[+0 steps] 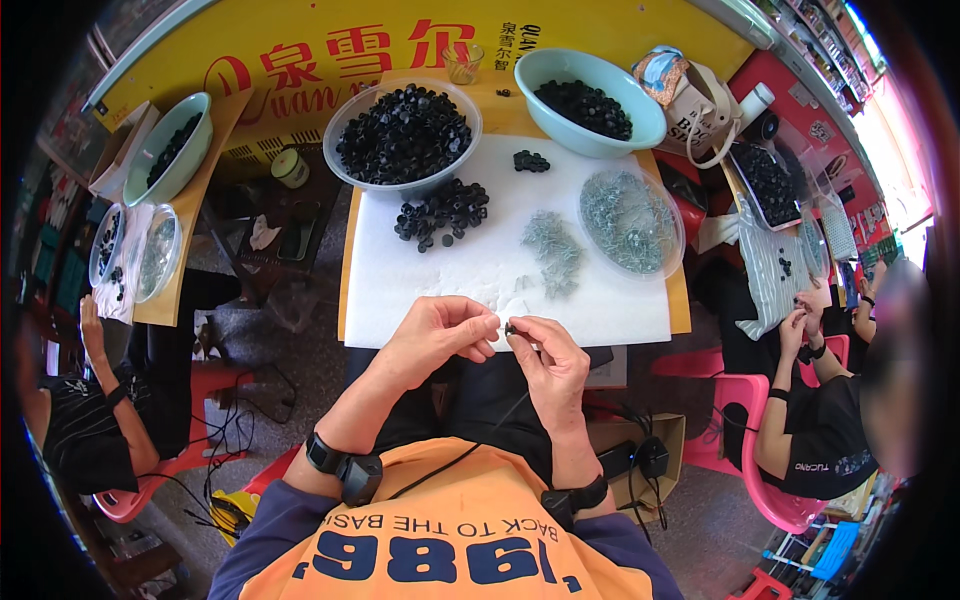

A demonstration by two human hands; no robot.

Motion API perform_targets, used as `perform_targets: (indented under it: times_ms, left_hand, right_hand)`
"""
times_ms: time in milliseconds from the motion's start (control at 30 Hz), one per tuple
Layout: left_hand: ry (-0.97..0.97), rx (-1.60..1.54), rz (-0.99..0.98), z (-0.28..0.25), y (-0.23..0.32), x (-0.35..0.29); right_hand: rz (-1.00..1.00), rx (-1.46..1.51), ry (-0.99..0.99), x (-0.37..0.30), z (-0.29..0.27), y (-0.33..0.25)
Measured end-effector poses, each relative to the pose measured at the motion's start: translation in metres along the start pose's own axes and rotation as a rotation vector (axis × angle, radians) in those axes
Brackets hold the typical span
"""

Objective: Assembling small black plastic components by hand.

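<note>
Over the near edge of a white foam-like sheet [400, 285], my two hands meet. My right hand [552, 362] pinches a small black cap-like piece [511, 328] between thumb and fingertips. Beside it my left hand [440, 340] has thumb and fingers pressed together; anything in them is too small to name. Farther off on the sheet lie a heap of black caps [440, 215], a smaller black cluster [531, 161] and a loose pile of small clear pieces [553, 255]. More clear pieces [627, 222] fill a shallow round tray at the right.
At the back stand a clear bowl heaped with black caps [405, 132] and a pale teal basin [547, 68]. A glass cup [463, 65] and a canvas bag [700, 110] are behind. People sit at similar tables on both sides; a pink chair [735, 400] is at right.
</note>
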State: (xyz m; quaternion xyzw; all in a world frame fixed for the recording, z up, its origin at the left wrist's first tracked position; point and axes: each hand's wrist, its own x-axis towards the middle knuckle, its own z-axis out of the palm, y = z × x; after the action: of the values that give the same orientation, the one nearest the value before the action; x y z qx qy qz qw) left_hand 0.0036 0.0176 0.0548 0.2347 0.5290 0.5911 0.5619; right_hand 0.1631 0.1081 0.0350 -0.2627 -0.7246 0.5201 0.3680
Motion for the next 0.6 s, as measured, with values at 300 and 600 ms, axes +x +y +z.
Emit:
perform_targets:
  times_ms: [300, 600]
  left_hand:
    - [-0.030, 0.065, 0.005, -0.0027, -0.0076, -0.0004]
    - [0.012, 0.063, 0.050, -0.0033, -0.0079, 0.0001]
  right_hand:
    - [-0.037, -0.063, -0.039, 0.0008, -0.0015, -0.0003]
    - [-0.037, -0.040, -0.050, 0.0019, 0.0035, 0.0016]
